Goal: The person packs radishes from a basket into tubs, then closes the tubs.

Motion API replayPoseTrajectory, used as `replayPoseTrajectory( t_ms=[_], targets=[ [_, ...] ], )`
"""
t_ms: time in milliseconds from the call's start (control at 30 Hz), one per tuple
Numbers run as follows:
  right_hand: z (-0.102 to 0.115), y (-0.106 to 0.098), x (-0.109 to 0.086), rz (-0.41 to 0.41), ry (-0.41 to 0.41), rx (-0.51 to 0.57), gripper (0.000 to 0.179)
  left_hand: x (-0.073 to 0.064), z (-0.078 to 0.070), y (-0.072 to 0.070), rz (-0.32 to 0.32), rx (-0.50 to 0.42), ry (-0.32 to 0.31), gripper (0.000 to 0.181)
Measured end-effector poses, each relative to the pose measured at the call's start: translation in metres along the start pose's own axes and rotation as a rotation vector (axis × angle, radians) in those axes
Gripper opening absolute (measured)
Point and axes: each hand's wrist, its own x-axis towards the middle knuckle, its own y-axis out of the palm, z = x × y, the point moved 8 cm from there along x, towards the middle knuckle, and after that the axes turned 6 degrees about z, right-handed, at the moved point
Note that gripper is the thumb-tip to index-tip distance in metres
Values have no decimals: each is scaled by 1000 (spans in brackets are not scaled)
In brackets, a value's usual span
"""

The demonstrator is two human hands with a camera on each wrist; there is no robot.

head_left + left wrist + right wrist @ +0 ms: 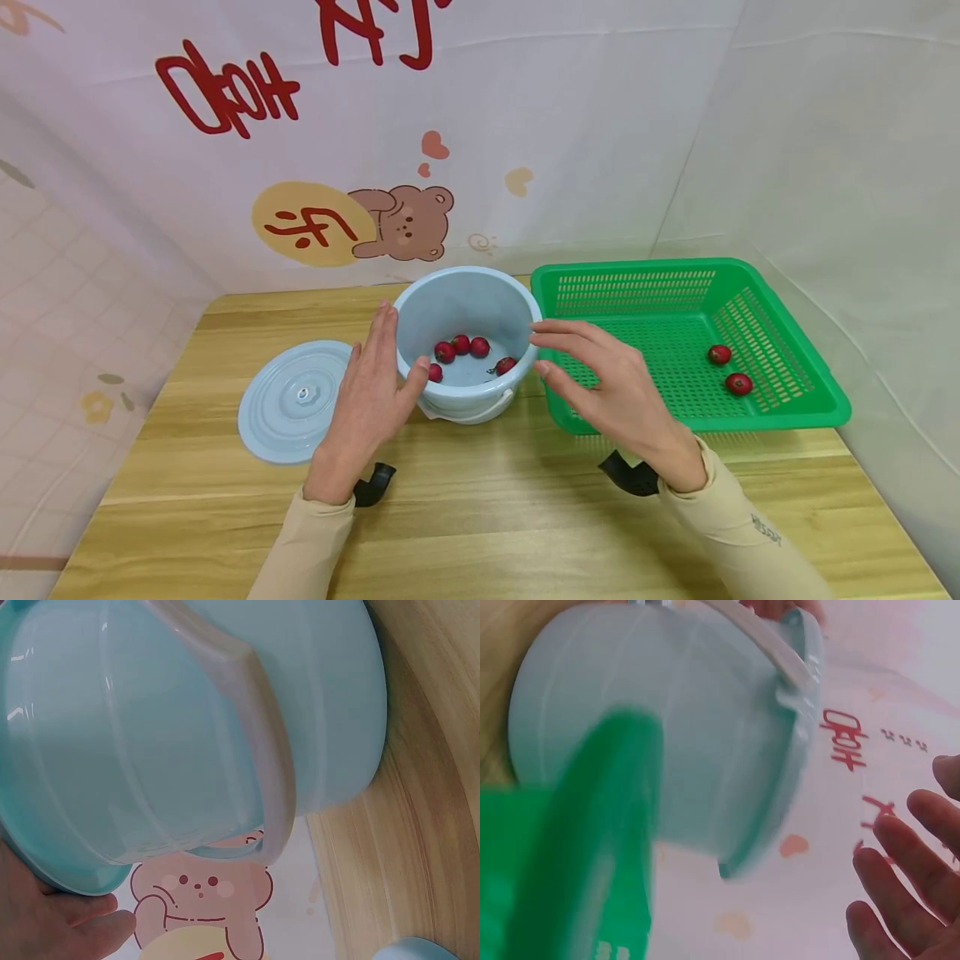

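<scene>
A light blue bucket (465,404) stands upright, with several small round red radishes (480,347) on its floor. At the bucket's left rim is my left hand (371,387), its fingers straight and its thumb beside the near rim. In the left wrist view, the left fingers (97,922) lie right at the rim. My right hand (611,383) hovers between the bucket and the green basket (798,333), fingers spread and holding nothing. The right wrist view shows the right fingers (907,870) apart from the bucket wall. Two more radishes (738,383) lie in the basket's right part.
A round light blue lid (281,408) lies flat on the wooden table (480,517), left of the bucket and partly behind the left hand. The bucket's pale handle (480,411) hangs down on the near side. Behind the table rises a printed cloth wall (585,167).
</scene>
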Motion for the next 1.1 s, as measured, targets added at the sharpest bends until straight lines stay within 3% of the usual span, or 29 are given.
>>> replayPoseTrajectory(
  t_ms=[267, 567, 767, 933, 1100],
  targets=[
    [-16, -42, -22, -26, -2, -71, 36, 0, 0, 0, -2, -4, 4, 82],
    [-57, -85, -50, -29, 29, -169, 38, 2, 0, 0, -1, 0, 10, 83],
    [-92, -106, -68, 9, 178, -239, 54, 1, 1, 0, 0, 0, 8, 82],
    [-126, -116, -85, 72, 325, -239, 48, 0, 2, 0, -1, -1, 6, 82],
    [-154, -121, -100, 153, 394, -262, 48, -1, 2, 0, -1, -4, 3, 82]
  ],
)
